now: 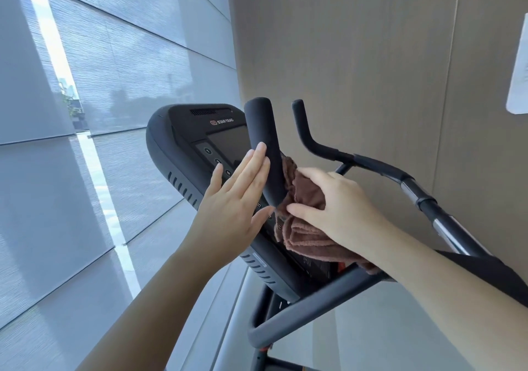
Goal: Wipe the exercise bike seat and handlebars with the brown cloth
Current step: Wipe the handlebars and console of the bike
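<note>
The exercise bike's black handlebars rise in front of me: a near upright horn [264, 145], a far horn [304, 130] and a lower loop bar [300, 310]. My right hand [334, 208] grips the brown cloth [303, 228] and presses it against the right side of the near horn. My left hand [237, 199] is flat and open, fingers together, resting against the horn's left side. The seat is out of view.
The black console [185, 142] with a screen and round buttons sits right behind the horn. Window blinds [100, 85] fill the left. A beige wall [371, 56] stands close on the right, with a white sign [518, 70] on it. A chrome-and-black side bar [437, 216] runs down right.
</note>
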A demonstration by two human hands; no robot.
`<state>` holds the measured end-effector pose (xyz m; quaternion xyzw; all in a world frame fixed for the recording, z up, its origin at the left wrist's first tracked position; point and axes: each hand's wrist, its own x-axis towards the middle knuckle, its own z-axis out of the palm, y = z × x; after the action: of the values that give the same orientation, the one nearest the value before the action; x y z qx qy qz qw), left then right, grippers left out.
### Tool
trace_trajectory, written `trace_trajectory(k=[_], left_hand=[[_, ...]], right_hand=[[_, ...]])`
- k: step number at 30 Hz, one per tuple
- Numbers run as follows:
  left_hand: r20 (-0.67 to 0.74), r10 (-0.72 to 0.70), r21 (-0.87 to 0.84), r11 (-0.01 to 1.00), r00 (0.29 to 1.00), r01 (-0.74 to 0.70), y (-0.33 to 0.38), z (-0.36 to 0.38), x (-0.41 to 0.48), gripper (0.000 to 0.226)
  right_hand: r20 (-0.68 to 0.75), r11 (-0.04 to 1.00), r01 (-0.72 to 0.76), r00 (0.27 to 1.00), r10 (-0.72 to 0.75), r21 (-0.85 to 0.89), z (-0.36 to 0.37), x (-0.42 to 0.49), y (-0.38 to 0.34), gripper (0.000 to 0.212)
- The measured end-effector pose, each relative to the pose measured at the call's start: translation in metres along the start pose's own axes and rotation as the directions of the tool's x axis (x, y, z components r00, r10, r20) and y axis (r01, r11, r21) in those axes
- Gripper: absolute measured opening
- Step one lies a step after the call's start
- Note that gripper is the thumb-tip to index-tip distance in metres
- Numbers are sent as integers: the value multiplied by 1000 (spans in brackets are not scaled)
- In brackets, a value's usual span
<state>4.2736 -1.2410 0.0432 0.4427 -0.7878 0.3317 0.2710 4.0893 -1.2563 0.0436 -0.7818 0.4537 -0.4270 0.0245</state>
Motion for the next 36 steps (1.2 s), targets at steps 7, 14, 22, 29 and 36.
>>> trace_trajectory(k=[7,14,22,29,36], left_hand=[[-31,-22,-44,999,999,21,-19,-14,16,59],[-117,-159,-479,874,980,85,-16,-17,29,51],[141,-406,-963,156,903,220,-26,-27,33,35],[270,-388,-950,-258,881,177,-30,-24,33,36],[295,-352,-943,-257,888,211,-30,-19,32,34]], right_hand=[[-110,954,-32,992,68,298,11,34,-17,63],[-350,928,69,934,69,367,11,31,-18,57],[-241,971,160,964,-114,177,18,31,-18,64],[-340,963,121,940,-32,242,17,56,-33,63],[-182,990,133,975,-124,40,17,8,-14,62]])
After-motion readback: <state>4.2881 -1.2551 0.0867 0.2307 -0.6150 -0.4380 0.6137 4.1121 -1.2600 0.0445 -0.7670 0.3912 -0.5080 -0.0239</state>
